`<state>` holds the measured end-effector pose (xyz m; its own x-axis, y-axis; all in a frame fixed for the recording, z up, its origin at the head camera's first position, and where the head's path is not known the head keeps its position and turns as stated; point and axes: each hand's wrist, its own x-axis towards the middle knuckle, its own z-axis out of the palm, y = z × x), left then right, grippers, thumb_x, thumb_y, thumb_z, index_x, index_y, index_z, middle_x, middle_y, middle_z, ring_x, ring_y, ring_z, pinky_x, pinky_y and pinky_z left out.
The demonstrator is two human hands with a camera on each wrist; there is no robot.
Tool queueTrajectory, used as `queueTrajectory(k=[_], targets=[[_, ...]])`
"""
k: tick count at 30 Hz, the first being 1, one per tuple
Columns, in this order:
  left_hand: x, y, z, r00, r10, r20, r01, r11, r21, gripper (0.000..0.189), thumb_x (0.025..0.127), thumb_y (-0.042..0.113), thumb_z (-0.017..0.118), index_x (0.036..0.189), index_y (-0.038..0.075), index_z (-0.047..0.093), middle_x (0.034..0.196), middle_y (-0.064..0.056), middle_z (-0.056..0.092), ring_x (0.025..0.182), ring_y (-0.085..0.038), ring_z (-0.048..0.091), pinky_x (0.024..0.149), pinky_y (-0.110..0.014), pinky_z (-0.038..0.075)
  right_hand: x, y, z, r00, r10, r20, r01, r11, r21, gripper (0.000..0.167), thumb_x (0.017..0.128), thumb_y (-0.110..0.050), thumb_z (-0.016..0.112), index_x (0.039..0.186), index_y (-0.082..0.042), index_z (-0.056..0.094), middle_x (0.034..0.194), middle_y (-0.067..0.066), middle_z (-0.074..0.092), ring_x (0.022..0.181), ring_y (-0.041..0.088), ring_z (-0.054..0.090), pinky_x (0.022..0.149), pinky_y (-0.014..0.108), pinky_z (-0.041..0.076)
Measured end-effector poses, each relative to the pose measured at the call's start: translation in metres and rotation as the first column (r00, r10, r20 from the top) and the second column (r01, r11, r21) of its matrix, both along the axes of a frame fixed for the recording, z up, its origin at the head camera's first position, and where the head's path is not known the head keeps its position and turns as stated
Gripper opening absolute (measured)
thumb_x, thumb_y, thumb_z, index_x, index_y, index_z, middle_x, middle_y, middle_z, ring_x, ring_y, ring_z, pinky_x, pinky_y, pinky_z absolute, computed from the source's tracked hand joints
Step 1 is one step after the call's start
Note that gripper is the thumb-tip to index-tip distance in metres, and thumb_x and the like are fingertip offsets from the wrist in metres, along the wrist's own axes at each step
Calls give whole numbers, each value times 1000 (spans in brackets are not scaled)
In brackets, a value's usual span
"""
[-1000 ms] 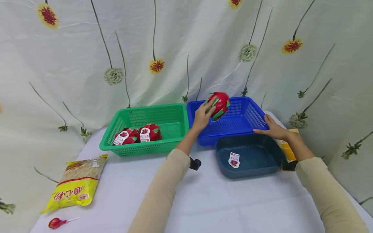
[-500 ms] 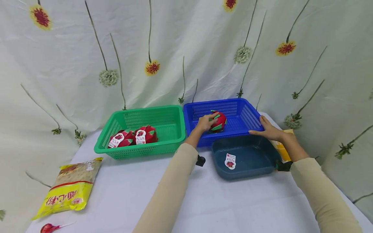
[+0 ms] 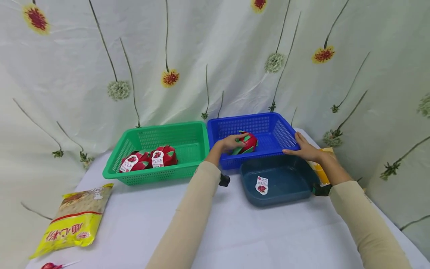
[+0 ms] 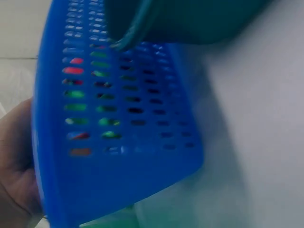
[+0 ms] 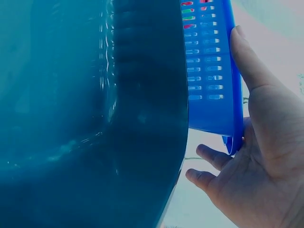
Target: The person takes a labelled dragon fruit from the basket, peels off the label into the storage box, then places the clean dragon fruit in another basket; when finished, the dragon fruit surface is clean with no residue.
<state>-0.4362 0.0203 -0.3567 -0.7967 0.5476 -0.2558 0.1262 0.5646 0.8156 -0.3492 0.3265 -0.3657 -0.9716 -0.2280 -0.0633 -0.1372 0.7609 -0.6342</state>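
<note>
In the head view my left hand [image 3: 231,143] reaches into the blue basket [image 3: 265,152] from its left side. Its fingers and thumb hold a red dragon fruit [image 3: 250,142] with green-tipped scales, low inside the basket. Through the slots of the basket wall [image 4: 118,175], the left wrist view shows bits of red and green, with part of the hand [image 4: 18,161] beyond the rim. My right hand [image 3: 307,150] grips the basket's front right corner. The right wrist view has its thumb [image 5: 249,59] along the rim and two fingertips past the corner.
Left of the blue basket stands a green basket [image 3: 201,161] with two labelled dragon fruits [image 3: 163,155]. In front is a dark teal tub [image 3: 285,186] with a sticker [image 3: 261,185]. A yellow food bag [image 3: 75,218] and a red lollipop [image 3: 50,265] lie at left, a yellow packet [image 3: 320,172] at right.
My left hand has lowered the dragon fruit from above the blue basket down into it, and the fruit has tilted. The right hand keeps its place on the corner. The head view has shifted slightly.
</note>
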Motion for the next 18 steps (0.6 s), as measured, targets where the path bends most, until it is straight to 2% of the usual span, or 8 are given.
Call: queueTrajectory(k=[2, 4, 6, 8, 12, 18], targets=[[-2, -4, 3, 991, -11, 130, 12, 1000, -8, 58, 95, 19, 52, 144, 38, 27, 150, -9, 14, 131, -32, 26, 98, -52, 34, 0, -1, -3, 1000, -2, 5, 2, 1000, -3, 105, 86, -49, 57, 143, 1, -16, 147, 26, -17, 132, 49, -4, 99, 67, 8], [-4, -7, 5, 976, -22, 219, 29, 999, -28, 61, 95, 17, 51, 143, 42, 25, 151, -7, 7, 133, -34, 21, 98, -56, 32, 0, -1, -5, 1000, -6, 7, 7, 1000, -8, 105, 86, -49, 58, 143, 1, -15, 147, 26, -17, 132, 50, -3, 99, 67, 9], [-5, -8, 7, 962, -39, 270, 51, 998, -35, 63, 95, 15, 51, 143, 44, 24, 152, -7, 3, 134, -36, 18, 98, -58, 30, -1, -1, -8, 1000, -10, 7, 10, 1000, -17, 106, 85, -48, 59, 143, 1, -15, 148, 25, -17, 132, 50, -3, 99, 68, 9], [-7, -9, 8, 955, -51, 293, 64, 997, -35, 65, 94, 13, 52, 143, 44, 23, 152, -6, 2, 135, -35, 17, 98, -58, 30, -2, 0, -9, 1000, -12, 5, 12, 1000, -18, 106, 85, -49, 59, 143, 0, -15, 148, 25, -17, 132, 49, -3, 99, 67, 9], [-11, -6, 9, 963, -51, 263, 57, 998, -17, 64, 94, 11, 52, 143, 41, 26, 151, -6, 7, 133, -34, 23, 97, -56, 33, -3, 0, -10, 1000, -18, -4, 18, 1000, -15, 106, 85, -49, 59, 143, 0, -15, 148, 24, -17, 133, 48, -3, 100, 66, 9], [-13, 17, 5, 992, -41, 121, 38, 999, 27, 59, 95, 16, 51, 146, 32, 25, 149, -12, 15, 129, -34, 31, 92, -53, 41, -4, -1, -5, 999, -32, -17, 32, 999, -14, 105, 85, -48, 59, 144, -1, -15, 148, 24, -17, 133, 48, -1, 100, 66, 9]])
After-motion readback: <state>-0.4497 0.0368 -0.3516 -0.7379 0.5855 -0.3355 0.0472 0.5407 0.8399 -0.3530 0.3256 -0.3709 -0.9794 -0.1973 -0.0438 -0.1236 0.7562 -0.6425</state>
